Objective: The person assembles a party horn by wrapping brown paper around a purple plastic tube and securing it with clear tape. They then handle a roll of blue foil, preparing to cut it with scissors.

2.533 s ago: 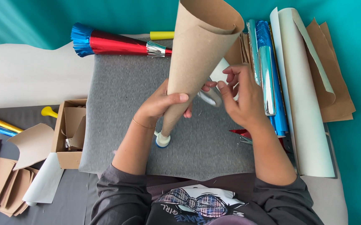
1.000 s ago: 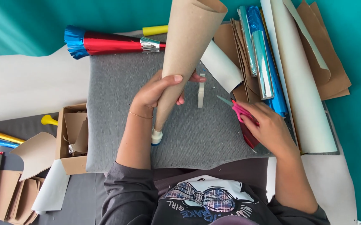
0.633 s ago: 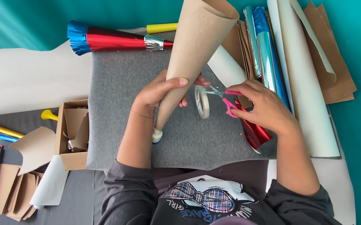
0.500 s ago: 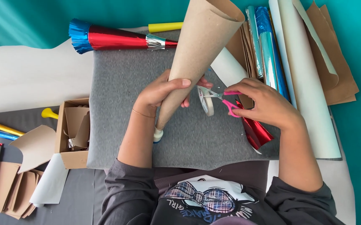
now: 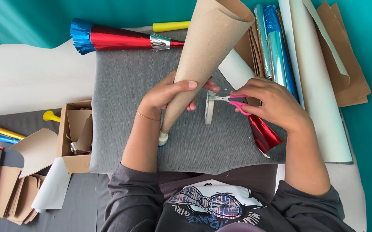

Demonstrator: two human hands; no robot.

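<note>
Seen from above, a person's left hand (image 5: 169, 95) is wrapped tight around a tall brown cardboard cone (image 5: 203, 56) standing tip-down near the middle of a grey mat (image 5: 126, 107). Just beside it, the right hand (image 5: 272, 105) grips pink-handled scissors (image 5: 231, 101), blades at a hanging roll of clear tape (image 5: 210, 107)

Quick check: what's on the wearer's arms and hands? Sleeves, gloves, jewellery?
Both hands are bare, no gloves. The left hand has a thin bracelet at the wrist. The right hand shows no rings or watch. Dark grey sleeves are pushed up to about the elbows on both arms.
</note>
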